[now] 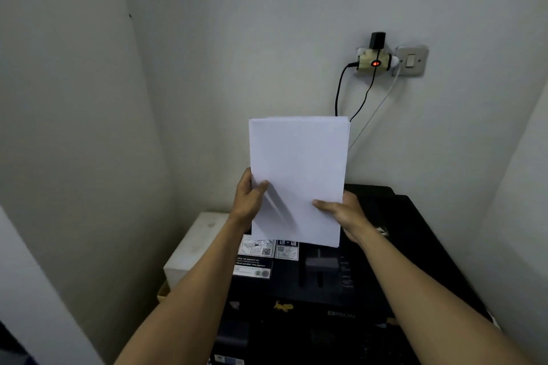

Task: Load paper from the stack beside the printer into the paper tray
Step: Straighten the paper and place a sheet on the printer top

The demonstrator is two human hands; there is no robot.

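Both hands hold a sheaf of paper upright above the black printer.

Nearest, the printer (370, 284) fills the lower middle, its label stickers (258, 258) just under the paper's bottom edge. The left hand (249, 200) grips the paper (299, 175) at its lower left edge, thumb on the front; the right hand (341, 213) grips the lower right edge likewise. Left of the printer sits a white block (195, 243). Beyond, on the wall, an adapter (374, 60) with a red light and cables hanging.

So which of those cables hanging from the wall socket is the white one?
The rightmost cable, running down diagonally from beside the light switch; the other two cables are black.
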